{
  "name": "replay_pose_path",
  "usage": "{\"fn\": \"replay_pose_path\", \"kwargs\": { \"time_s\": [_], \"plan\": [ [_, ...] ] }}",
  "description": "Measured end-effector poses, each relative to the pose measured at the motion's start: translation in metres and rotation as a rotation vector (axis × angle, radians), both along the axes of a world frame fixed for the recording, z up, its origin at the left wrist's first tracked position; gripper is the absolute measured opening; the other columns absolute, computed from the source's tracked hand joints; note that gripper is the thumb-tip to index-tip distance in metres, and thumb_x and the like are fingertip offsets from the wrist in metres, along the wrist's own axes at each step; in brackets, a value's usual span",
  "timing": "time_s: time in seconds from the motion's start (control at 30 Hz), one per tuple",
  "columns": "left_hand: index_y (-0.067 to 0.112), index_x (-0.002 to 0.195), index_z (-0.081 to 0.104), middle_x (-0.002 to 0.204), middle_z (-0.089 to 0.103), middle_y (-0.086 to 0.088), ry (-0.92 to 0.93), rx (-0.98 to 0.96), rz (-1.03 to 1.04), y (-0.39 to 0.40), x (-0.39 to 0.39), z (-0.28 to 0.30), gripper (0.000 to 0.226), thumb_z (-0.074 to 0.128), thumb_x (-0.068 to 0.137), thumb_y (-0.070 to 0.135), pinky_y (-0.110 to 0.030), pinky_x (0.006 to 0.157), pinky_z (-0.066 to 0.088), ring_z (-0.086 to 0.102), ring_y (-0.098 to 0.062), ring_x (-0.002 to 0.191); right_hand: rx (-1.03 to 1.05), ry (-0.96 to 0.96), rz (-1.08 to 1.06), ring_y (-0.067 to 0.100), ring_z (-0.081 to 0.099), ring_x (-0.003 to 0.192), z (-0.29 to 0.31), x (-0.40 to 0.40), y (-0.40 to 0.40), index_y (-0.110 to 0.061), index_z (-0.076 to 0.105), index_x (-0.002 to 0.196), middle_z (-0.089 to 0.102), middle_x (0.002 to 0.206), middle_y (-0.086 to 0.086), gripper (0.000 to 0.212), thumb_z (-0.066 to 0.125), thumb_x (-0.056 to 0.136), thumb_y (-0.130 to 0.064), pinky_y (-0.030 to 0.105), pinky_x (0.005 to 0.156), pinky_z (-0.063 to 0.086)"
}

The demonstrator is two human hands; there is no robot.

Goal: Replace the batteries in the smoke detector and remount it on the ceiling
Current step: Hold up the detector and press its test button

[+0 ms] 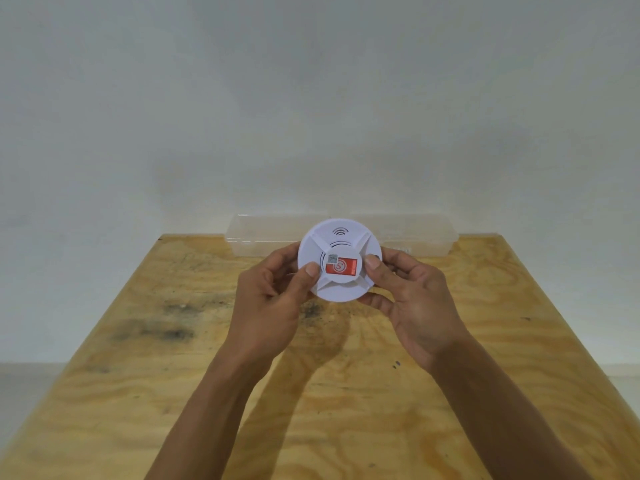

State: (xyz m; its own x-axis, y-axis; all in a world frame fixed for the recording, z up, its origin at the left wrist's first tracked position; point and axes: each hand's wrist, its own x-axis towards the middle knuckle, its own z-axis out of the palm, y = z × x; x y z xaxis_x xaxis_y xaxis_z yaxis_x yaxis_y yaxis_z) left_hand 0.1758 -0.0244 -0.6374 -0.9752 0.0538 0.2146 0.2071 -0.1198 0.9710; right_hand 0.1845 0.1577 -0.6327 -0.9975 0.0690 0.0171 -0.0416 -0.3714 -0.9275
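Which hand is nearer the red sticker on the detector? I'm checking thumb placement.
Right. The right hand has its thumb just beside the red sticker on the smoke detector; the left hand has its thumb slightly farther off, at the opposite edge.

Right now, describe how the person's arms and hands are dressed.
Both forearms are bare as far as the bottom edge of the picture: no sleeves show. The left hand and right hand wear no gloves, and no rings, watch or bracelet can be seen. The thumbnails are short and unpainted.
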Motion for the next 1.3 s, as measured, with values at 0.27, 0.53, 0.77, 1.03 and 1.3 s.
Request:
{"fn": "replay_pose_path", "kwargs": {
  "time_s": [0.27, 0.53, 0.77, 1.03, 1.3],
  "plan": [
    [0.007, 0.127, 0.066, 0.106, 0.079, -0.003, -0.008, 0.0, -0.008, 0.0002, 0.0007, -0.0004, 0.032, 0.064, 0.096, 0.007, -0.027, 0.079, 0.06, 0.076, -0.02, 0.099, 0.002, -0.002, 0.003, 0.026, 0.073, 0.092, 0.0002, 0.0006, 0.0006, -0.005, 0.071, 0.109, 0.076, 0.101, 0.012, 0.032, 0.07, 0.081, -0.02, 0.031, 0.07, 0.059],
    [0.007, 0.127, 0.066, 0.106, 0.08, -0.002, -0.003, 0.004, -0.009, 0.0007, 0.0018, 0.0029, 0.032, 0.064, 0.095, 0.007, -0.025, 0.078, 0.06, 0.076, -0.019, 0.097, 0.023, 0.006, -0.003, 0.025, 0.074, 0.09, 0.0007, 0.0001, 0.0017, -0.008, 0.073, 0.106, 0.077, 0.097, 0.01, 0.03, 0.071, 0.08, -0.023, 0.032, 0.071, 0.059],
    [0.011, 0.125, 0.067, 0.105, 0.08, -0.001, -0.006, 0.01, -0.009, 0.0006, 0.0025, 0.0054, 0.03, 0.064, 0.096, 0.008, -0.024, 0.077, 0.059, 0.076, -0.017, 0.097, 0.026, 0.002, 0.024, 0.027, 0.073, 0.097, 0.0013, -0.0007, 0.0049, -0.008, 0.072, 0.109, 0.076, 0.104, 0.011, 0.034, 0.074, 0.079, -0.024, 0.032, 0.073, 0.059],
    [0.019, 0.118, 0.069, 0.102, 0.08, 0.001, -0.003, 0.012, -0.017, 0.0018, 0.0014, 0.0071, 0.025, 0.063, 0.097, 0.007, -0.021, 0.074, 0.058, 0.077, -0.015, 0.094, -0.012, 0.041, 0.076, 0.031, 0.07, 0.106, -0.0034, 0.0, 0.0088, -0.007, 0.067, 0.118, 0.073, 0.115, 0.012, 0.045, 0.077, 0.075, -0.015, 0.037, 0.081, 0.059],
    [0.014, 0.126, 0.066, 0.108, 0.079, 0.002, 0.001, 0.008, -0.059, -0.0005, 0.0007, 0.0084, 0.032, 0.064, 0.095, 0.005, -0.022, 0.077, 0.059, 0.076, -0.016, 0.097, -0.046, 0.041, 0.054, 0.031, 0.071, 0.105, -0.0059, -0.0004, 0.0087, -0.005, 0.067, 0.117, 0.071, 0.117, 0.014, 0.042, 0.077, 0.077, -0.013, 0.036, 0.079, 0.059]
  ]
}}
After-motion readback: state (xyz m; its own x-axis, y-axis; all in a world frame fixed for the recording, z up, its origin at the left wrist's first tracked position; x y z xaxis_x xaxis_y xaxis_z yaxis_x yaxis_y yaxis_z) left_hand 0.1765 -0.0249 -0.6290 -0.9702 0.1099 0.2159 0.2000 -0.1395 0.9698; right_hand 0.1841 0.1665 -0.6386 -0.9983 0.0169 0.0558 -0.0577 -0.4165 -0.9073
